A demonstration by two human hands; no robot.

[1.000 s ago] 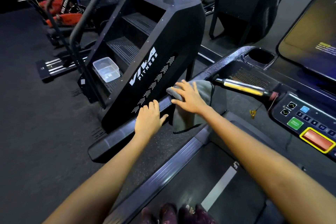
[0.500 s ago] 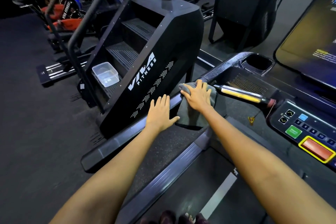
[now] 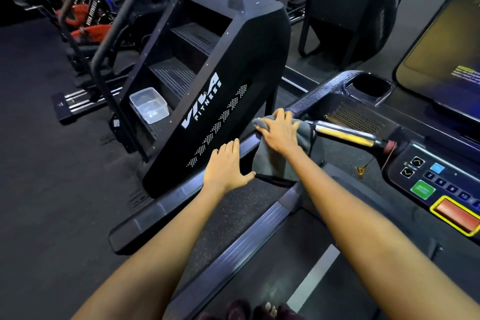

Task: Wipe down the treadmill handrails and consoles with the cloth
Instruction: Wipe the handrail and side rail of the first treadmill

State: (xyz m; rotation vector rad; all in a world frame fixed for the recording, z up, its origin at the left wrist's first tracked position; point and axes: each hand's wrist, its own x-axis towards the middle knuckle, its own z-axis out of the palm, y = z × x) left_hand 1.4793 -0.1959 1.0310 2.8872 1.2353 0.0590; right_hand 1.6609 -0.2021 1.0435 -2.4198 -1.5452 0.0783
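A grey cloth drapes over the treadmill's left handrail, just below the console's corner. My right hand presses down on the top of the cloth with fingers spread, and the rest of the cloth hangs down the rail's inner side. My left hand lies flat on the bare rail right behind the cloth and holds nothing. The console, with its buttons and a red stop button, is to the right. A chrome and yellow grip bar runs from the cloth toward the console.
A black stair climber stands close against the rail's left side, with a clear plastic container on its lowest step. A cup holder and the screen sit beyond the cloth. The treadmill belt lies below my arms.
My right hand has slid the cloth up the handrail toward the console. My left hand has followed along the rail behind it.
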